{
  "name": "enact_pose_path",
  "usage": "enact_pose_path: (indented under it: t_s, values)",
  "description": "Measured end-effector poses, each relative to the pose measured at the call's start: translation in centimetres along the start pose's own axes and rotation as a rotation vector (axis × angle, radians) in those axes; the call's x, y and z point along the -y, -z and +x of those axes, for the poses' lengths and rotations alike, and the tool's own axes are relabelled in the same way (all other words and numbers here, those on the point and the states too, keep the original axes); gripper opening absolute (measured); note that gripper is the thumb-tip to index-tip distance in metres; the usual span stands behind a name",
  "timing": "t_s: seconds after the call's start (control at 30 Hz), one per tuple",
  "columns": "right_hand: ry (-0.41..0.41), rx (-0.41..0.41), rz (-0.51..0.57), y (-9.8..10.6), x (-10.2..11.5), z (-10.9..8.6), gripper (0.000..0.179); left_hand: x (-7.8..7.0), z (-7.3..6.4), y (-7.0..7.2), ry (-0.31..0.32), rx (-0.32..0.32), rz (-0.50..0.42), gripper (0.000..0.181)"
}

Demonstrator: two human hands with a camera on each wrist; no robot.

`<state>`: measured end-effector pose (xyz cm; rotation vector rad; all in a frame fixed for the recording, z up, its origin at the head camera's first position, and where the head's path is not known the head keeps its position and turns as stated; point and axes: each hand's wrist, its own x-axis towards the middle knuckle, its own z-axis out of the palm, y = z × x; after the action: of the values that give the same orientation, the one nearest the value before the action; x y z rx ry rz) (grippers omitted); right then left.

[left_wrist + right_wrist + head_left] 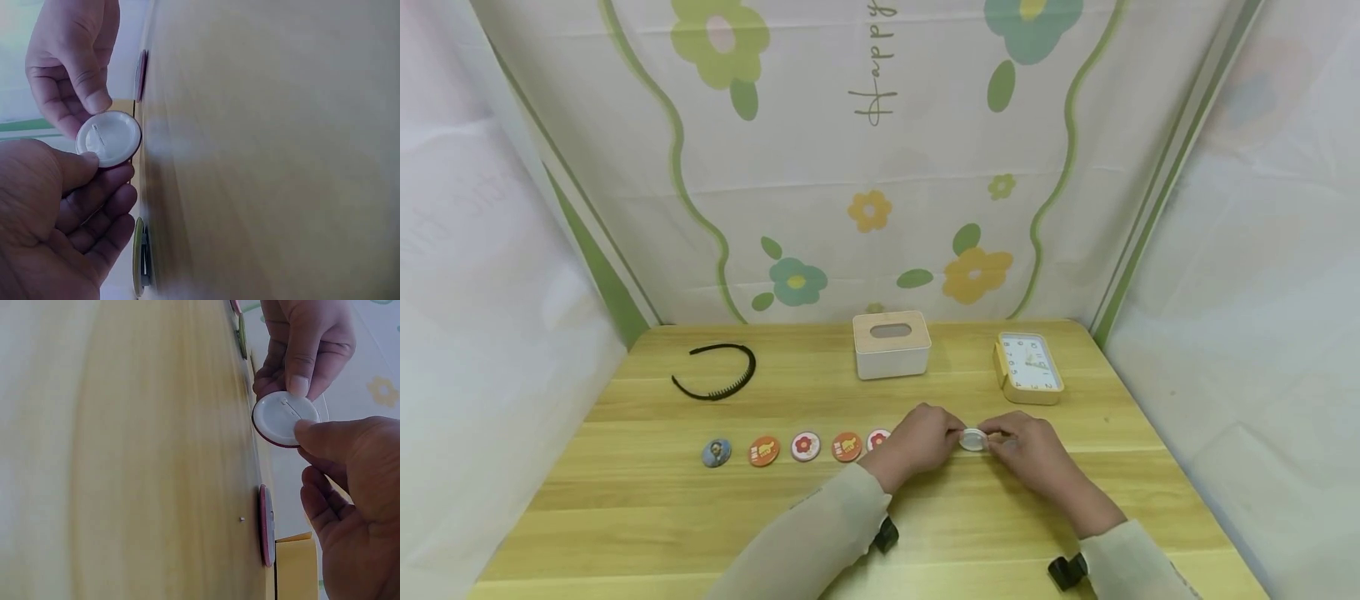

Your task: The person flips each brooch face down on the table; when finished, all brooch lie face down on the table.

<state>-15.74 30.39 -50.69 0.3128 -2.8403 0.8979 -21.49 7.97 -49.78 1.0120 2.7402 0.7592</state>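
Observation:
A round pin-back badge (973, 439) is held between my two hands just over the table, its white back and thin metal pin facing up in both wrist views. My left hand (917, 446) pinches one edge between thumb and fingers, the thumb lying on the back face. From the opposite side my right hand (1033, 454) pinches the badge with thumb and fingers. The badge's front is hidden. Close to my left wrist lies a white badge with a red flower (878, 438), partly covered by that hand. Another badge (267, 525) lies near my right hand in the right wrist view.
Leftward runs a row: an orange badge (847, 447), a red-flower badge (806, 446), another orange badge (764, 451) and a blue badge (717, 452). Behind are a black headband (745, 371), a tissue box (892, 362) and a yellow clock (1030, 368). Fabric walls (880, 167) border the table.

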Motion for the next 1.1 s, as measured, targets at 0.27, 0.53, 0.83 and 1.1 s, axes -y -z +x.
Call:
enact_pose_path:
  t_s: [0.27,0.53,0.83,1.1]
  values:
    - [0.03,0.061,0.012,-0.23,0.31,0.29,0.038,0.12,0.34,-0.14,0.006,-0.006,-0.03,0.018]
    - [0.038,0.067,-0.042,-0.46,0.22,0.39,0.037,0.17,0.43,-0.22,0.028,-0.005,-0.062,0.009]
    - [0.037,0.097,-0.088,-0.43,0.09,0.49,0.039,0.4,0.58,-0.41,0.004,0.026,-0.048,0.019]
    - [0.048,0.102,-0.092,-0.55,-0.08,0.36,0.039,0.52,0.41,-0.42,-0.036,0.043,-0.02,0.017]
